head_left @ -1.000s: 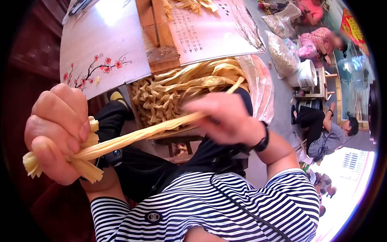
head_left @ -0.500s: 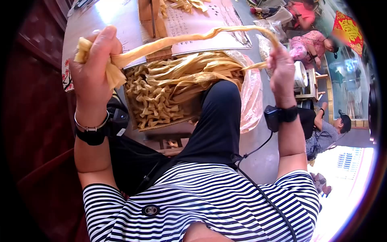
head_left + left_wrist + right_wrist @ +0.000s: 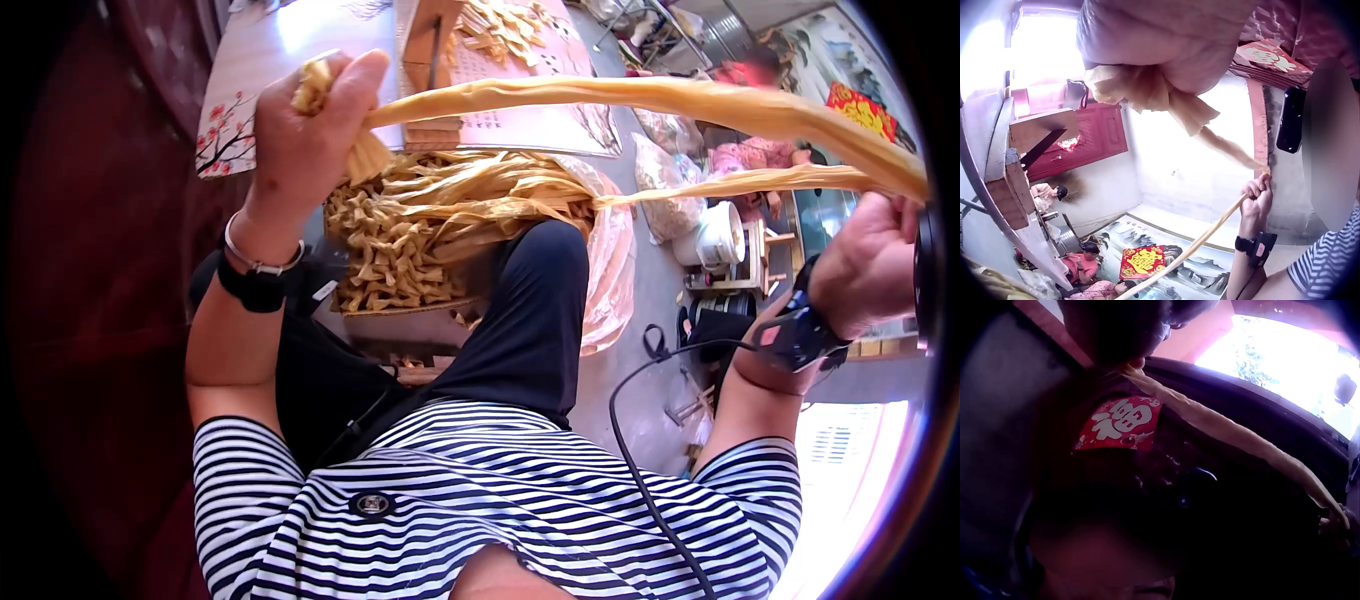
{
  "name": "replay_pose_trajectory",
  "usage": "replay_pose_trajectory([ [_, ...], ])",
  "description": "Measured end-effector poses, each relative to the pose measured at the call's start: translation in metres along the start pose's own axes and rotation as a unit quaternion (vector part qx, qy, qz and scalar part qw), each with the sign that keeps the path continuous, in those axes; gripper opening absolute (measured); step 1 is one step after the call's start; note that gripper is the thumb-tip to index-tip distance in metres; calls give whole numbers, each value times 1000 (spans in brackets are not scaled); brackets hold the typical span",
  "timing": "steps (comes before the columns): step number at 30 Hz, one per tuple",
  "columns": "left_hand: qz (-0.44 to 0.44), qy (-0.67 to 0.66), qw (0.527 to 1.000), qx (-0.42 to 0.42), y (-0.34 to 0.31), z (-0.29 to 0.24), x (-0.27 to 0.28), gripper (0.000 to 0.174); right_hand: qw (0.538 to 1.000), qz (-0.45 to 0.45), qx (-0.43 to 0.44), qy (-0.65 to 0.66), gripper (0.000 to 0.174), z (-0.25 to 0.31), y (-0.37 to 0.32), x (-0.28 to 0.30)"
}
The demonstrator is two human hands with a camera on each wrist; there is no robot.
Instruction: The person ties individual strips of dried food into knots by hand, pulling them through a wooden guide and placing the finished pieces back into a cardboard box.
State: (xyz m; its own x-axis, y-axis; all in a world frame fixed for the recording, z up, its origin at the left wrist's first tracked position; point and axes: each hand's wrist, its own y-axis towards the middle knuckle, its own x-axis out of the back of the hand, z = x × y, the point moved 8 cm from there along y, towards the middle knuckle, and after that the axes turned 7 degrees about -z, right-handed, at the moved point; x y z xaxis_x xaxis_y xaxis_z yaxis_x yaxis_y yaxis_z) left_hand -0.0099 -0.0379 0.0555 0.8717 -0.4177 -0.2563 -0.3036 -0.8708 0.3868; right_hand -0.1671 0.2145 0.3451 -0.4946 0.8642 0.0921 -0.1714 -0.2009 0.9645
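Observation:
A long yellow strip, which looks like tofu skin, stretches across in front of my chest in the head view. My left hand grips its bunched end, and short ends stick out on both sides of the fist. At the far right my right hand pinches the strip where it doubles back; the left wrist view shows this right hand with fingers curled. From there the lower length runs back to the long loose strips in the box. Many knotted pieces fill that box's left side.
A table with a floral print stands ahead, with a wooden block and more yellow pieces on it. Pink plastic sheeting hangs beside my knee. To the right are a white bucket, filled sacks and seated people.
My right hand has moved far to the right, drawing the strip out long. My left hand has risen from the lower left toward the table and keeps its grip on the bunched end.

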Motion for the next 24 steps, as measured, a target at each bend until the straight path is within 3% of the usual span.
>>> replay_pose_trajectory([
  [1, 4, -9, 1000, -15, 1, -1, 0, 25, 995, 83, 41, -25, 52, 9, 11, -15],
  [3, -25, -7, 999, -44, 2, -10, 10, 24, 999, -12, -37, -11, 32, -7, -15, -10],
  [4, -69, 95, 980, -162, 6, -26, 25, 24, 998, 42, -14, -36, 21, -9, -22, -15],
  [5, -114, 195, 935, -275, 11, -38, 43, 24, 983, 159, 42, -86, 11, -9, -31, -20],
  [6, -150, 99, 955, -236, 22, -34, 71, 19, 954, 255, 87, -134, 9, -16, -46, -21],
  [7, -189, -5, 960, -204, 32, -29, 98, 15, 931, 306, 97, -172, 19, -39, -62, -14],
  [8, -205, -304, 931, -4, 43, 0, 117, 11, 910, 332, 38, -246, 22, -80, -71, 10],
  [9, -88, -308, 946, -44, 47, -16, 117, 10, 916, 281, -30, -284, 29, -124, -73, 50],
  [10, -109, -257, 959, -54, 46, -11, 120, 9, 923, 240, -130, -273, 23, -164, -72, 92],
  [11, -130, -206, 968, -62, 46, -2, 119, 9, 931, 183, -59, -310, 18, -166, -58, 118],
  [12, -150, -155, 974, -71, 44, 2, 117, 9, 904, 97, -100, -405, 21, -188, -40, 170],
  [13, -195, -98, 972, -81, 32, -8, 94, 12, 916, 26, -98, -388, 27, -191, -23, 201],
  [14, -147, -104, 983, -30, 26, -4, 73, 13, 909, 2, -110, -401, 33, -189, -13, 221],
  [15, -137, -83, 987, -32, 25, -1, 65, 13, 909, 26, -104, -403, 32, -202, 4, 254],
  [16, -125, -63, 990, -35, 26, 2, 56, 13, 918, 18, -47, -392, 36, -199, 23, 272],
  [19, -121, -7, 992, -38, 23, 2, 41, 15, 882, -99, -50, -457, 41, -157, 96, 288],
  [22, -146, 7, 989, -15, 23, 10, 47, 18, 904, -137, 100, -393, 21, -106, 158, 269],
  [23, -166, 4, 986, -28, 25, 8, 54, 19, 908, -147, 173, -352, 20, -90, 161, 261],
  [24, -130, 56, 982, -125, 30, 0, 58, 19, 887, -78, 147, -431, 22, -105, 174, 284],
])
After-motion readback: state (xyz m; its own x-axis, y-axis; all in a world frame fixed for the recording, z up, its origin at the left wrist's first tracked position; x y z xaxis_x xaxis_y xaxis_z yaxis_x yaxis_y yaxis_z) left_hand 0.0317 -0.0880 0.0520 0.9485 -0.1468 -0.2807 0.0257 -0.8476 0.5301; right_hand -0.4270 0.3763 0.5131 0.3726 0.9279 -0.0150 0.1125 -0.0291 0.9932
